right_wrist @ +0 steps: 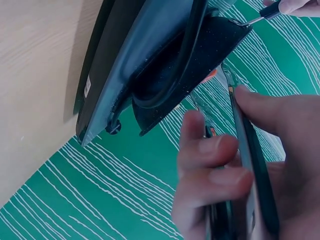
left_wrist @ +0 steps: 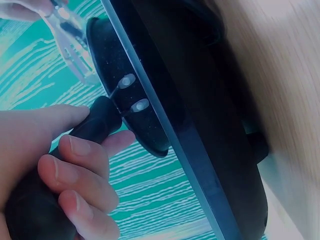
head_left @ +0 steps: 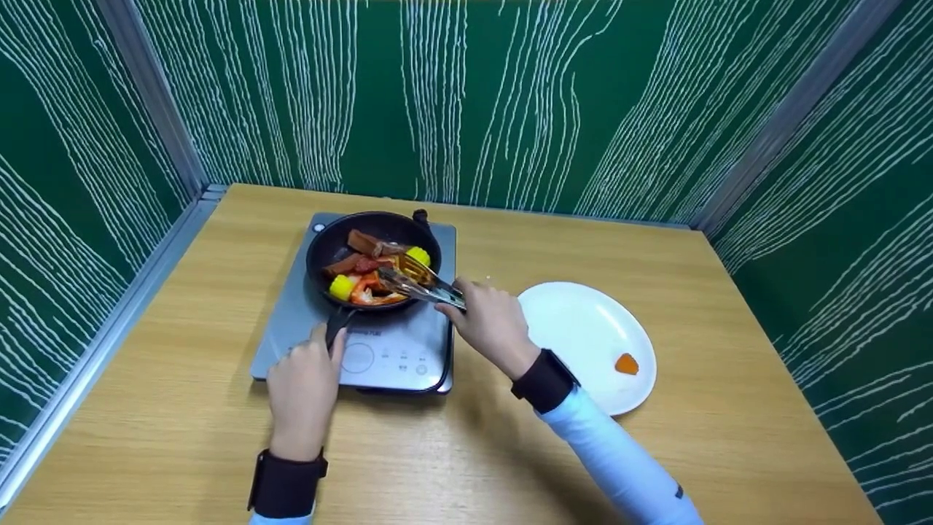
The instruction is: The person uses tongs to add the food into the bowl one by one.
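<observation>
A black frying pan point(head_left: 326, 244) stands on a silver cooktop point(head_left: 291, 343). My left hand point(head_left: 302, 386) grips its black handle point(left_wrist: 100, 120), with fingers curled round it in the left wrist view. My right hand point(head_left: 494, 324) holds metal tongs point(head_left: 430, 293) between thumb and fingers; the two arms stand apart in the right wrist view. The tongs' tips are over the food in the pan. Yellow corn pieces point(head_left: 340, 287), red pepper point(head_left: 367, 293) and reddish-brown strips point(head_left: 364, 242) lie there. Whether the tips pinch a piece is unclear.
To the right of the cooktop, a white oval plate point(head_left: 568, 321) holds one small orange piece point(head_left: 627, 364), partly behind my right forearm. A black cord runs along the cooktop's right side. Green panels with white lines point(head_left: 510, 109) border the wooden table point(head_left: 408, 459).
</observation>
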Tool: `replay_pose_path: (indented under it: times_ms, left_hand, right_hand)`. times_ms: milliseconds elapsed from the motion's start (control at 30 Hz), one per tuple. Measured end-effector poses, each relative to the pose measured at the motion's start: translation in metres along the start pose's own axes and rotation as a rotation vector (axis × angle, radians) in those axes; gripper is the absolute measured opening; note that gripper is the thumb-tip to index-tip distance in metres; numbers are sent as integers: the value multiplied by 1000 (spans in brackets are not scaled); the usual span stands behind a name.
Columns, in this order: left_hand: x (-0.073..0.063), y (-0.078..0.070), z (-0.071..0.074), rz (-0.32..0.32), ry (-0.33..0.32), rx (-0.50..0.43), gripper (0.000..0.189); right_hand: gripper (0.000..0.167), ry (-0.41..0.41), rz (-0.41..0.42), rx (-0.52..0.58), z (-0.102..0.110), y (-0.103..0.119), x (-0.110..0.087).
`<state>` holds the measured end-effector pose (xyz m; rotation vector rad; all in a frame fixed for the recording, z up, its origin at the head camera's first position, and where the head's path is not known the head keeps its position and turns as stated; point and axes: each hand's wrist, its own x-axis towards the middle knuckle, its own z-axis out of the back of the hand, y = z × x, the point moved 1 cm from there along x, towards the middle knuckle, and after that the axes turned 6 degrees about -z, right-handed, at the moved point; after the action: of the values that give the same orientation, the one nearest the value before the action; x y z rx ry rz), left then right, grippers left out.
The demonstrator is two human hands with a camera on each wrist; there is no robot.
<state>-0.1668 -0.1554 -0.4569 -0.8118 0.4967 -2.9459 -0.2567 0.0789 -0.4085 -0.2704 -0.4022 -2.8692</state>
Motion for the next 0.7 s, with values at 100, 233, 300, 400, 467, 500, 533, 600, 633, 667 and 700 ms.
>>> replay_pose_path:
  times_ms: [100, 233, 300, 400, 467, 500, 533, 600, 633, 667, 700]
  left_hand:
    - [1, -1, 0, 10, 14, 2, 37]
    - [2, -1, 0, 19, 33, 1, 39]
    - [2, 0, 0, 18, 31, 1, 40]
    - [2, 1, 0, 19, 29, 6, 40]
    - [1, 2, 1, 19, 33, 6, 39]
    - [1, 2, 1, 21, 37, 5, 40]
    - [1, 2, 1, 22, 40, 6, 40]
    - [0, 2, 0, 25, 42, 3, 40]
    - [0, 1, 0, 25, 43, 2, 40]
    - [0, 1, 0, 24, 41, 1, 40]
    - [0, 0, 0, 22, 39, 1, 40]
  right_hand:
    - [45, -30, 14, 12, -2, -2, -3]
    - [45, -39, 16, 33, -3, -5, -6]
    - [46, -22, 8, 52, -3, -7, -8]
    - [47, -15, 5, 84, -3, -11, -12]
    - [48, -17, 3, 111, -4, -18, -18]
    - [48, -26, 3, 124, -4, -22, -22]
    - [47, -32, -1, 141, -3, -27, -26]
    - [47, -50, -12, 168, -2, -40, -37]
    - [46, -70, -13, 175, 0, -47, -43]
    - [45, -90, -16, 181, 1, -55, -50]
    - [44, -110, -25, 188, 3, -64, -57]
